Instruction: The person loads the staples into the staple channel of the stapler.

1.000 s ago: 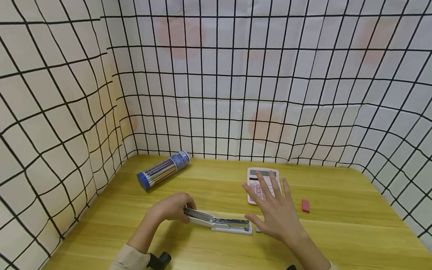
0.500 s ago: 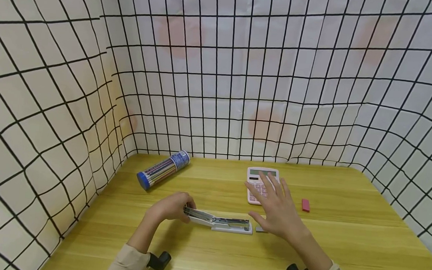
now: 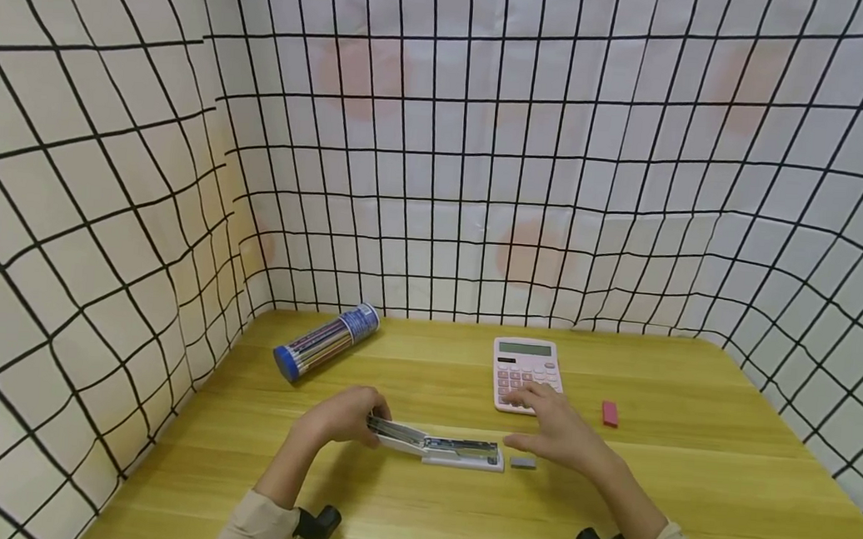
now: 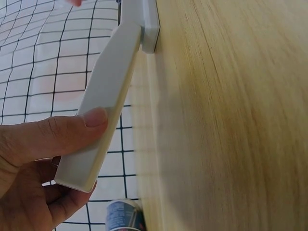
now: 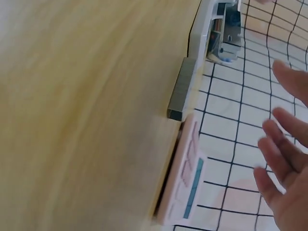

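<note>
A white stapler [image 3: 464, 454] lies opened out on the table, its top arm swung far back to the left. My left hand [image 3: 346, 414] grips the end of that arm, the thumb [image 4: 96, 118] flat along its white side in the left wrist view. Just past the stapler's right end lies a small grey strip of staples [image 3: 522, 462], seen in the right wrist view as a metal bar [image 5: 182, 89]. Above and beside this strip my right hand [image 3: 559, 429] hovers with fingers apart and slightly bent, holding nothing.
A pink calculator [image 3: 526, 364] lies behind the right hand, partly covered by its fingers. Farther right is a small red block [image 3: 610, 413]. A clear tube of pencils [image 3: 327, 341] with blue ends lies at the back left. Black-gridded white sheeting [image 3: 438, 178] encloses the table.
My right hand has drawn back from over the calculator and lowered, its fingers bending, so the staple strip shows fully. The left hand and stapler stay in place.
</note>
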### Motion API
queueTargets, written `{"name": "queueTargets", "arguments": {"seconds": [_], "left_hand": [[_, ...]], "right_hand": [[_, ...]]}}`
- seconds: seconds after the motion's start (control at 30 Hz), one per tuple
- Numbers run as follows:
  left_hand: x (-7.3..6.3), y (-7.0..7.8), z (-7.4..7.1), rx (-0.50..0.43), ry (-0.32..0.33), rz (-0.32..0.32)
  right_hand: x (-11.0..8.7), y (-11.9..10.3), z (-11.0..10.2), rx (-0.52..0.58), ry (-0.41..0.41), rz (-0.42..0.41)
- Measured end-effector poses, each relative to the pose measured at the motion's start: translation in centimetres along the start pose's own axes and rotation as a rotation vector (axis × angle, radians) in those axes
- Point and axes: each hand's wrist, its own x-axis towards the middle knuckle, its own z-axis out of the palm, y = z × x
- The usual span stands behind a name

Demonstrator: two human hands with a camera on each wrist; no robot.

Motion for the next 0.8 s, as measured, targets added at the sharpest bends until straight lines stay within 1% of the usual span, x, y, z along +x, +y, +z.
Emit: {"name": "queueTargets", "arguments": {"seconds": [0.13, 0.27, 0.4, 0.53, 0.8], "left_hand": [[0.1, 0.0, 0.0, 0.004, 0.004, 0.001], [0.1, 0.0, 0.0, 0.008, 0.004, -0.001], [0.1, 0.0, 0.0, 0.011, 0.005, -0.005], [0.1, 0.0, 0.0, 0.011, 0.006, -0.009], [0.0, 0.1, 0.1, 0.014, 0.004, -0.006]], "right_hand": [[0.1, 1.1, -0.1, 0.161, -0.127, 0.016], [0.1, 2.2, 0.1, 0.240, -0.230, 0.029], [-0.1, 2.6, 0.2, 0.304, -0.293, 0.034], [-0.1, 2.8, 0.2, 0.334, -0.346, 0.050], [-0.1, 3.2, 0.7, 0.317, -0.415, 0.089]]}}
